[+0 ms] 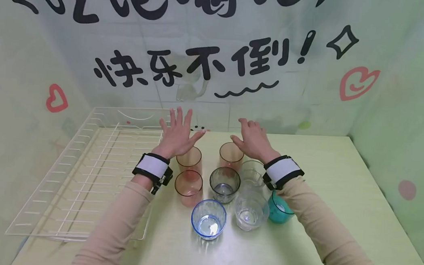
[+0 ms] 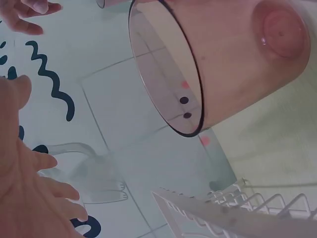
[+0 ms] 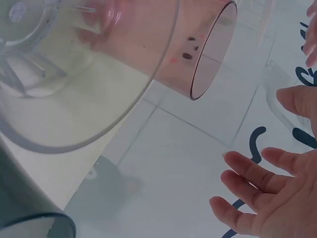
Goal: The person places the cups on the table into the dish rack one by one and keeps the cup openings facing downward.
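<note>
My left hand (image 1: 177, 134) is held with fingers spread above the far-left pink glass (image 1: 190, 160). My right hand (image 1: 254, 141) hovers, fingers extended and holding nothing, just past another pink glass (image 1: 231, 154). A third pink glass (image 1: 188, 192) stands nearer to me, beside a grey glass (image 1: 225, 187). To the right are two clear glasses, one faceted (image 1: 251, 214); a teal glass (image 1: 280, 210) is partly covered by my right forearm. Nearest me stands a blue-rimmed glass (image 1: 208, 221). In the left wrist view, a pink glass (image 2: 237, 59) shows large beside the hand.
A white wire rack (image 1: 73, 189) occupies the left of the pale wooden table (image 1: 337, 221), its near edge close to the table's front left. A printed curtain (image 1: 207, 91) hangs behind the table and along both sides.
</note>
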The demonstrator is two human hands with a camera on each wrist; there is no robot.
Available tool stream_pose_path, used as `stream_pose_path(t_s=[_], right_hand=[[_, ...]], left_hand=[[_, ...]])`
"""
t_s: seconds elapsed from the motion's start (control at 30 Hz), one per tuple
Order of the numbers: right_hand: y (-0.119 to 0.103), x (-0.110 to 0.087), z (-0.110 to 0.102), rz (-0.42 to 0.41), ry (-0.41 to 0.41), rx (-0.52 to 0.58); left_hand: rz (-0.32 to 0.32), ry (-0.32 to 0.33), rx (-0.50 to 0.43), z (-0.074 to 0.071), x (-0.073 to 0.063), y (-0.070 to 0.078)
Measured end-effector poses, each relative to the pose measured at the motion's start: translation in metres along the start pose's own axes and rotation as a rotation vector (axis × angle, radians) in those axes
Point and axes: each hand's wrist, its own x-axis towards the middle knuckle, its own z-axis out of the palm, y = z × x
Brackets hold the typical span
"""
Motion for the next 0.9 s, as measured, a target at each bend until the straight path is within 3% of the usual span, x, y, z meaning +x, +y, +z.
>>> stream_pose_path(t_s=[0.17, 0.47, 0.7, 0.9], right_hand=[[0.003, 0.000, -0.001, -0.041, 0.077, 0.014], [0.003, 0.000, -0.012, -0.074, 0.158, 0.093], [0.002, -0.003, -0.017, -0.092, 0.181, 0.110], [0.004, -0.005, -0.016, -0.088, 0.102, 0.072]], left_hand=[[0.027, 0.093, -0.008, -0.005, -0.001, 0.001], [0.141, 0.340, -0.068, -0.016, -0.007, 0.004], [0.187, 0.369, -0.133, -0.023, -0.015, 0.011], [0.231, 0.371, -0.119, -0.025, -0.025, 0.016]])
